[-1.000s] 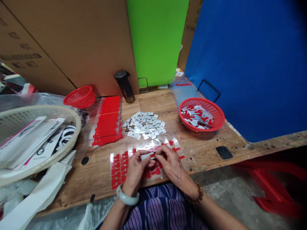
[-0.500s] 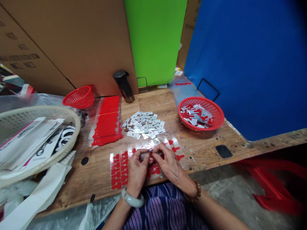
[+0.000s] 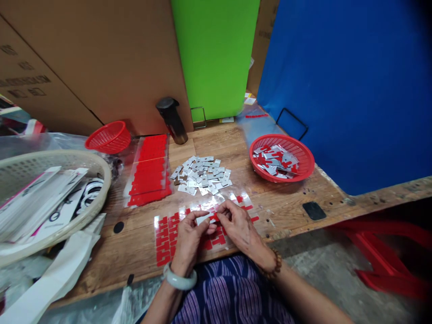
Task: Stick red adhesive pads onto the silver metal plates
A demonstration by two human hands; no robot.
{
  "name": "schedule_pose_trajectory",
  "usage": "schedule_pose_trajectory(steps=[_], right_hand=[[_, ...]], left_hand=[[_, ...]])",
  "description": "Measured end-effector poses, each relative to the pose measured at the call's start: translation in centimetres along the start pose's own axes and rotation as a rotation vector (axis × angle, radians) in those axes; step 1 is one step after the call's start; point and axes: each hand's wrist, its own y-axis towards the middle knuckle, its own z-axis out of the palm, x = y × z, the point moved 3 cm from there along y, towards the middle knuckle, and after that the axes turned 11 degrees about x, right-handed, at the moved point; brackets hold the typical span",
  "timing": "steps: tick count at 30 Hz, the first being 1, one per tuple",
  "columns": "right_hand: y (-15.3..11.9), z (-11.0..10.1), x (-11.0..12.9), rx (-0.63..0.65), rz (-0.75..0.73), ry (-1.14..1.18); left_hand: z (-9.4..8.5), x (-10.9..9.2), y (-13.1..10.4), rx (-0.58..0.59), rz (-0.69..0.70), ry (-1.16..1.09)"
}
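My left hand [image 3: 193, 234] pinches a small silvery metal plate [image 3: 204, 219] between thumb and fingers. My right hand [image 3: 238, 225] is closed on a red sticker [image 3: 213, 218] at the plate's right end. Both hands are just above a clear sheet of red T-shaped stickers [image 3: 163, 240], which lies at the table's front edge and is partly covered by them. Beyond the sheet is a loose pile of silvery plates [image 3: 202, 174]. To the right, a red basket [image 3: 305, 166] holds plates with red stickers on them.
A stack of red sticker sheets [image 3: 151, 171] lies left of the pile. A black flask [image 3: 173, 120] and a smaller red basket [image 3: 111, 138] stand behind. A large white basket [image 3: 104, 184] with printed cards is at far left. A red stool [image 3: 374, 252] stands at right.
My left hand has shifted slightly left and turned, so the silvery plate shows more clearly. The right hand stays close beside it with the red sticker. The camera view has moved slightly.
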Motion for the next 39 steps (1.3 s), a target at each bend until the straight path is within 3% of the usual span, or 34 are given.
schedule_pose_trajectory(steps=[10,24,32,35,39], right_hand=[[-0.3,0.6,-0.5,-0.056,-0.077,-0.171],[-1.4,0.0,1.6,-0.070,-0.113,-0.421],[-1.9,0.7,1.0,-0.095,-0.139,-0.433],[-1.5,0.1,0.2,-0.160,-0.151,-0.369],[-0.8,-1.1,-0.7,-0.111,-0.092,-0.197]], left_hand=[[0.2,-0.1,-0.1,-0.015,-0.001,0.010],[0.4,-0.2,-0.4,-0.014,0.011,0.106],[-0.2,0.7,-0.4,0.036,0.016,0.033],[-0.5,0.8,-0.7,0.025,0.008,0.028],[-0.9,0.8,-1.2,0.010,-0.040,-0.017]])
